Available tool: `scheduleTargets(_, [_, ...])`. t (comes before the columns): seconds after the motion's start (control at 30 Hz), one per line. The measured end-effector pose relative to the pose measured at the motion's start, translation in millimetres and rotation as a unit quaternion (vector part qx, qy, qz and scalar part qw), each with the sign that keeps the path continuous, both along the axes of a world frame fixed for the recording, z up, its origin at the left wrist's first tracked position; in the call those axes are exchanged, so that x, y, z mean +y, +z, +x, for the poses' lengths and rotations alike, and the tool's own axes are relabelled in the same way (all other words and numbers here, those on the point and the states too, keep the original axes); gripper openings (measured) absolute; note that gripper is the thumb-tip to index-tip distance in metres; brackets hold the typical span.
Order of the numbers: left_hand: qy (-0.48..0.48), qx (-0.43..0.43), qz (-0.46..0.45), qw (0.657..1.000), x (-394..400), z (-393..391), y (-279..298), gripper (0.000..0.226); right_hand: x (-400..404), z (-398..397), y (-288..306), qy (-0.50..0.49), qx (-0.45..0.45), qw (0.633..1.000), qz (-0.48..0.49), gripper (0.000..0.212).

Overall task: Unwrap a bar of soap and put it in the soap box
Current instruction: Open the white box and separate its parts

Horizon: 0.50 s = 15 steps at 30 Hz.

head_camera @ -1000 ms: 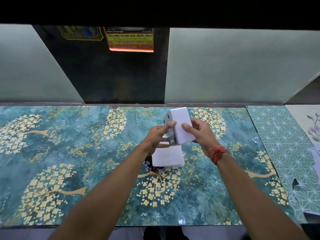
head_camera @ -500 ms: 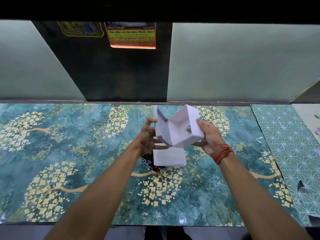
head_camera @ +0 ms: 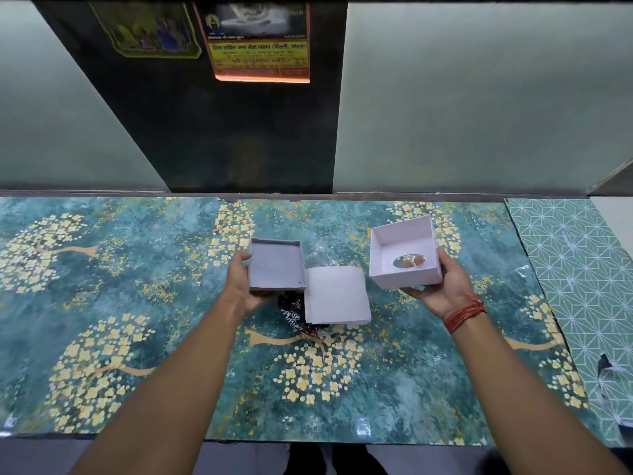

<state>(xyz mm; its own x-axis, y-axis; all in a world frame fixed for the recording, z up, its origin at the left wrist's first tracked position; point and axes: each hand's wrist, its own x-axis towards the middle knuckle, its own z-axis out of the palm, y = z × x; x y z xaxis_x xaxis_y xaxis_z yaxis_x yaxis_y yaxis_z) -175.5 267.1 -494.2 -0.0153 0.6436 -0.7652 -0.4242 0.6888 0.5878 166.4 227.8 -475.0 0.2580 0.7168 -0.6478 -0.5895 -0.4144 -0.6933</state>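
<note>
Teal patterned covering with yellow blossom trees spreads across the table (head_camera: 137, 303), which runs up against a pale green wall; a dark panel in that wall carries a yellow and orange poster (head_camera: 258, 46); a second sheet with a pale geometric pattern (head_camera: 575, 286) lies at the table's right end.

Both arms reach forward over the table, well apart from each other, each with one half of the white soap box; the left hand (head_camera: 241, 286) cups the shallower half (head_camera: 276, 264) from below and from its left side, thumb hooked over the left edge, fingers curled under it, the hollow side facing up; the right hand (head_camera: 442, 286) lies palm up beneath the deeper half (head_camera: 404, 257), thumb pressed against its right wall, fingers spread under the base; that half is tilted, its open side turned toward the camera, and an oval cut-out in its floor shows the fingers beneath; a red thread band (head_camera: 466, 311) circles the right wrist.

Between the two hands, touching neither, a white square block (head_camera: 337, 294) rests on the table, just beside the shallower half; whether it is the bare soap bar cannot be told; it sits on a crumpled dark wrapper (head_camera: 294, 315) with white print, part of which pokes out at its lower left.
</note>
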Motion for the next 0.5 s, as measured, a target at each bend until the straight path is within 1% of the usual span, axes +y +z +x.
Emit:
scheduleTargets(0.07, [-0.002,0.06,-0.024,0.998,-2,-9,-11,0.038,-5,7,-7,-0.004,-0.002,1.0,-0.014,0.031])
scheduleTargets(0.13, [-0.036,0.142,-0.039,0.988,-3,-11,-16,0.029,-10,11,-14,-0.005,0.001,1.0,-0.027,0.032])
scheduleTargets(0.2, [-0.088,0.224,-0.044,0.97,-5,-7,-19,0.028,-13,12,-22,-0.006,0.018,0.999,-0.045,0.036])
scheduleTargets(0.23, [-0.117,0.27,-0.042,0.955,-5,-4,-19,0.03,-15,11,-26,-0.007,0.019,0.998,-0.057,0.037])
scheduleTargets(0.3, [-0.18,0.383,-0.036,0.905,-7,2,-18,0.04,-18,11,-37,-0.001,0.008,0.997,-0.081,0.036])
scheduleTargets(0.37, [-0.246,0.475,-0.032,0.844,-9,8,-13,0.044,-23,9,-43,0.015,-0.035,0.994,-0.104,0.03])
scheduleTargets(0.43, [-0.286,0.537,-0.036,0.793,-11,16,-8,0.039,-26,12,-51,0.021,-0.099,0.987,-0.127,0.024])
scheduleTargets(0.5, [-0.295,0.569,-0.058,0.766,-12,21,-7,0.045,-28,17,-58,0.023,-0.183,0.972,-0.143,0.022])
